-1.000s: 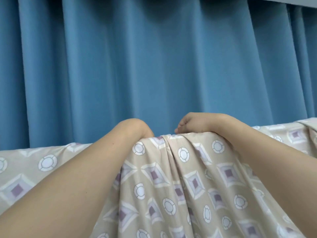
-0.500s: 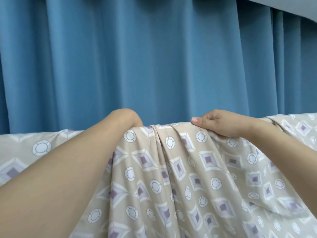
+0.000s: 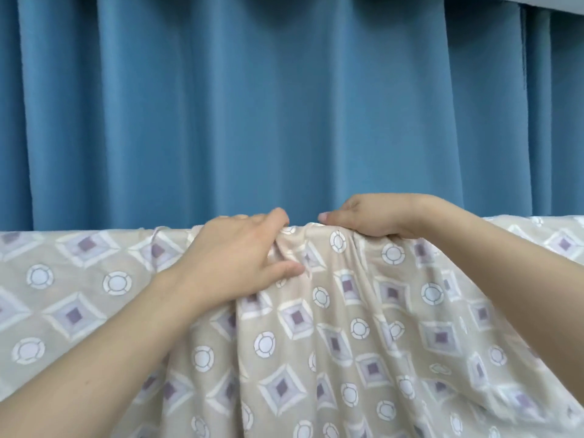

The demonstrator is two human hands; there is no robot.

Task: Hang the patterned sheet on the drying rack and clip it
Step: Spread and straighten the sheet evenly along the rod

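Fabric of the patterned sheet hangs bunched below the blue curtain, left hand pinching a fold, right hand closed over its top edge; best draw both hands apart, flattening gathers before clipping.

Two bare forearms, no sleeves, left hand, right hand (short plain nails), no rings or watch visible

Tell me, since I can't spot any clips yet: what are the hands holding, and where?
Both the left hand and right hand grip the patterned sheet at its bunched top fold.
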